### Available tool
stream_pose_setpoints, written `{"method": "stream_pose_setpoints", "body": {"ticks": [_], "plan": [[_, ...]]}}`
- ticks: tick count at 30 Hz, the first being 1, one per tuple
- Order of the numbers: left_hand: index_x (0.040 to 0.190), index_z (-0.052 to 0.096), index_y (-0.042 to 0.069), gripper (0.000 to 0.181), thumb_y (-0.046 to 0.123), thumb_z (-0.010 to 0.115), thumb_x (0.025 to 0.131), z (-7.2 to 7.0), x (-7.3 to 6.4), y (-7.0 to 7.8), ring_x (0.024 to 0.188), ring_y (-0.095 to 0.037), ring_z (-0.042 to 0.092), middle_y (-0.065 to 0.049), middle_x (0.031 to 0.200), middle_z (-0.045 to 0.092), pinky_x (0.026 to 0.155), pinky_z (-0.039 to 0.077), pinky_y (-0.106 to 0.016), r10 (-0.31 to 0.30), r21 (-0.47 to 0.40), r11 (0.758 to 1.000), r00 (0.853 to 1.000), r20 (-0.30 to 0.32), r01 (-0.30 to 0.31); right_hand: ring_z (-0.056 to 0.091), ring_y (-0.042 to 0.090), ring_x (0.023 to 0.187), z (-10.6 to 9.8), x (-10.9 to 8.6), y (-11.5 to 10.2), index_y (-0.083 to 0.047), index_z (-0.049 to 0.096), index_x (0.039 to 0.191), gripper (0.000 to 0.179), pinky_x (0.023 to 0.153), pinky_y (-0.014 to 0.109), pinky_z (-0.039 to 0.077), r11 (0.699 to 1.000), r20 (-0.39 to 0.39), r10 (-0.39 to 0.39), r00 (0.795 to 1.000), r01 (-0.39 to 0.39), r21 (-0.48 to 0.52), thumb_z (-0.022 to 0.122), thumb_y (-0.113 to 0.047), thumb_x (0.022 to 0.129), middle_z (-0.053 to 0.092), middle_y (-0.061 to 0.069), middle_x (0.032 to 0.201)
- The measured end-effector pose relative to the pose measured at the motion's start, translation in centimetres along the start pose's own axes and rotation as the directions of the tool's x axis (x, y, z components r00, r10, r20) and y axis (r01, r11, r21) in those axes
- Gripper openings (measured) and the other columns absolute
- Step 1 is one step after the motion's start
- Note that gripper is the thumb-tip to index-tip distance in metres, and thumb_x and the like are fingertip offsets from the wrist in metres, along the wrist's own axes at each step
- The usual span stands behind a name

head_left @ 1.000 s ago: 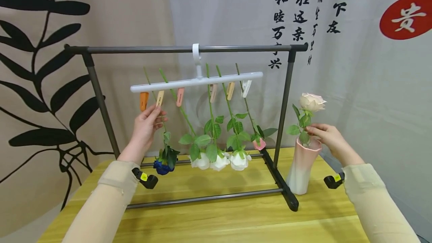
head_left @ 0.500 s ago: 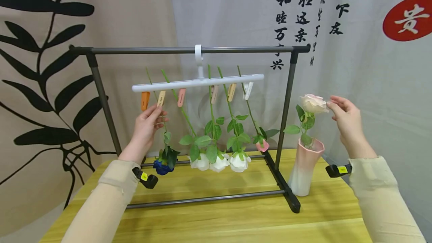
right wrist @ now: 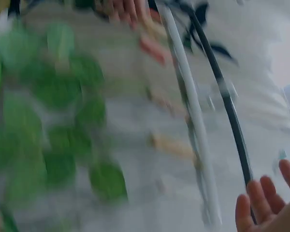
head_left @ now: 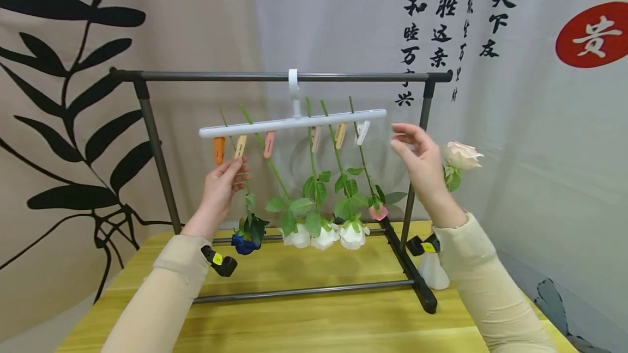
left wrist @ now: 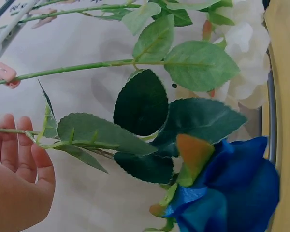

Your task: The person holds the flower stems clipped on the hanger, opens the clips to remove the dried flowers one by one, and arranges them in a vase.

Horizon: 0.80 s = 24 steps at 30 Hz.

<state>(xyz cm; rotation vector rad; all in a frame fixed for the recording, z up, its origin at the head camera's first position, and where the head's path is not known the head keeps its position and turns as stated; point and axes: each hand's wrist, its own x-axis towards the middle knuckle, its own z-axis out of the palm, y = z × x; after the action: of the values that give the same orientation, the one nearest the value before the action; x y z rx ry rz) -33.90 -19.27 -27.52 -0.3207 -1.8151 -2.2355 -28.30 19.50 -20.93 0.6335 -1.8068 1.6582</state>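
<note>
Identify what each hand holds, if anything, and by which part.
Left hand: seems to pinch the pale yellow clip at its lower end; the blue rose's stem crosses the fingers. Right hand: holds nothing.

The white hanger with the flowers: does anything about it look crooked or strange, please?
Yes. The white hanger looks askew: in the head view its left end appears lower than its right, while the rail above runs about level. Whether it is tilted or turned, I cannot tell.

Forward head, close wrist views, shared hanger (head_left: 304, 122)
</note>
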Motion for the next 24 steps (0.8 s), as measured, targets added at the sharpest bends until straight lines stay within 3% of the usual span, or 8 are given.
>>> {"method": "stream_pose_setpoints", "body": {"ticks": [4,9,13,16,19,24], "plan": [[0.102,0.071,0.021,0.016,0.033,0.062,0.096,-0.1,-0.2,-0.7,0.081,-0.011,0.066,0.006,0.091,0.068,0.073,0.049,-0.025,-0.020,-0.007,1.000,1.000,-0.023,0.020,0.058,0.019,0.101,5.2,-0.5,0.7,0.003,0.057,0.124,0.032,0.088,0.028,0.049,0.999,0.214,-0.030,0.976,0.027,0.016,0.061,-0.004,0.094,0.061,0.011,0.118],[0.104,0.069,0.018,0.016,0.029,0.064,0.095,-0.5,-0.4,-0.8,0.081,-0.010,0.067,0.007,0.094,0.069,0.073,0.052,-0.023,-0.015,-0.033,0.999,0.999,-0.041,0.013,0.060,0.023,0.105,11.2,-0.9,1.2,0.000,0.058,0.126,0.033,0.085,0.034,0.051,0.998,0.414,-0.016,0.910,-0.010,0.061,0.063,-0.009,0.095,0.062,0.011,0.121],[0.107,0.067,0.015,0.018,0.028,0.064,0.095,-0.6,-0.5,-1.0,0.084,-0.010,0.068,0.006,0.095,0.069,0.076,0.053,-0.023,-0.017,-0.016,1.000,0.999,-0.049,0.016,0.058,0.024,0.114,15.1,-0.9,1.3,-0.005,0.053,0.134,0.040,0.092,0.036,0.049,0.989,0.521,0.048,0.852,-0.113,0.094,0.062,-0.014,0.096,0.058,0.006,0.129],[0.105,0.068,0.015,0.017,0.028,0.064,0.095,-0.7,-0.7,-1.2,0.083,-0.011,0.068,0.005,0.092,0.069,0.076,0.053,-0.024,-0.016,-0.003,1.000,0.998,-0.059,0.015,0.055,0.021,0.120,17.7,-0.6,1.6,-0.009,0.048,0.140,0.048,0.097,0.034,0.046,0.976,0.567,0.110,0.816,-0.196,0.093,0.063,-0.018,0.096,0.053,0.006,0.137],[0.099,0.069,0.015,0.013,0.027,0.066,0.094,-0.7,-0.7,-1.2,0.081,-0.011,0.068,0.005,0.090,0.070,0.075,0.054,-0.024,-0.014,-0.015,1.000,0.998,-0.057,0.013,0.051,0.018,0.125,20.0,-0.3,1.7,-0.013,0.043,0.146,0.056,0.100,0.033,0.043,0.956,0.581,0.181,0.794,-0.281,0.087,0.064,-0.022,0.095,0.048,0.004,0.143],[0.099,0.068,0.014,0.016,0.029,0.067,0.093,-0.7,-0.7,-1.1,0.080,-0.013,0.069,0.003,0.090,0.070,0.075,0.055,-0.026,-0.007,-0.023,1.000,0.998,-0.062,0.006,0.039,0.017,0.136,23.1,0.5,1.8,-0.011,0.027,0.153,0.071,0.109,0.033,0.033,0.922,0.545,0.271,0.794,-0.377,0.091,0.064,-0.028,0.095,0.036,0.005,0.153]]}}
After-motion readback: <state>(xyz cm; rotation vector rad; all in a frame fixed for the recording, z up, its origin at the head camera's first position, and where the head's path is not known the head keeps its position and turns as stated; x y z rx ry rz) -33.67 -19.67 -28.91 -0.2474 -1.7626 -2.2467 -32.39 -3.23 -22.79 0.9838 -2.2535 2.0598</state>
